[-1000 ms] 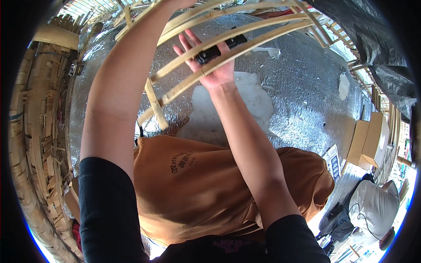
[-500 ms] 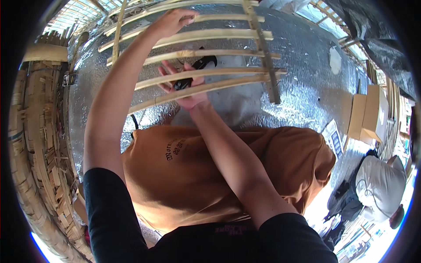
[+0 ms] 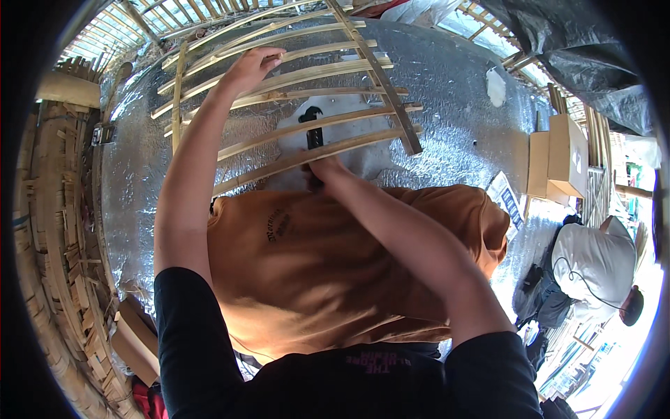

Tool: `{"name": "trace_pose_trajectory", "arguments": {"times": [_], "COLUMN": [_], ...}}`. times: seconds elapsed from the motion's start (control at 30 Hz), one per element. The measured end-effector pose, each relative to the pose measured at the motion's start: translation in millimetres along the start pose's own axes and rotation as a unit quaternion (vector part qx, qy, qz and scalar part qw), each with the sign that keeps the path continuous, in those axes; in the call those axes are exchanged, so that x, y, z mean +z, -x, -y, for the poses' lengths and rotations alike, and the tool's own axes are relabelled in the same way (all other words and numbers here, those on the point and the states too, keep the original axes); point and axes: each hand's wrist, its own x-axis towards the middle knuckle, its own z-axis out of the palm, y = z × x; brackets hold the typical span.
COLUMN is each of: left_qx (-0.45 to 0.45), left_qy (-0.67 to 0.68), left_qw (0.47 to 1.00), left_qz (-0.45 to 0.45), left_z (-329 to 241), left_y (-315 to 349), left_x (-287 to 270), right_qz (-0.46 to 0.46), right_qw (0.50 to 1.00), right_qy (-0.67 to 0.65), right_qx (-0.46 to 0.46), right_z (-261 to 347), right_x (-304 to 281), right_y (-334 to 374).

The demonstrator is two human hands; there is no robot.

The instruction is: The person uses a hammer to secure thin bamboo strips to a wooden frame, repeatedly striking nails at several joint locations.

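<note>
Partly hidden beneath a pale bamboo-slat frame [image 3: 335, 70], a black elongated tool [image 3: 315, 136] sits in my blurred, closed right hand [image 3: 319, 169]; my left hand [image 3: 252, 68] curls over the frame, its hold unclear.

Grips a black tool [image 3: 315, 138] in the right hand [image 3: 322, 166], just under the slatted frame [image 3: 379, 80], and curls the left hand [image 3: 252, 68] beyond, left of that grip!
</note>
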Motion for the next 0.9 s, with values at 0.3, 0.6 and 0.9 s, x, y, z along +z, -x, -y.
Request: {"name": "trace_pose_trajectory", "arguments": {"times": [0.3, 0.6, 0.9], "left_qx": [-0.005, 0.001, -0.064], "left_qy": [0.051, 0.004, -0.093], "left_qw": [0.999, 1.000, 0.994], "left_qz": [0.003, 0.001, 0.003], "left_z": [26, 44, 18], "left_y": [-11, -20, -10], "left_x": [6, 26, 26], "right_qz": [0.008, 0.041, 0.058], "right_qw": [0.872, 0.622, 0.681], "right_qy": [0.484, 0.774, 0.724], "right_qx": [0.074, 0.115, 0.097], "right_z": [78, 95, 105], "right_x": [-81, -90, -110], "right_y": [89, 125, 142]}}
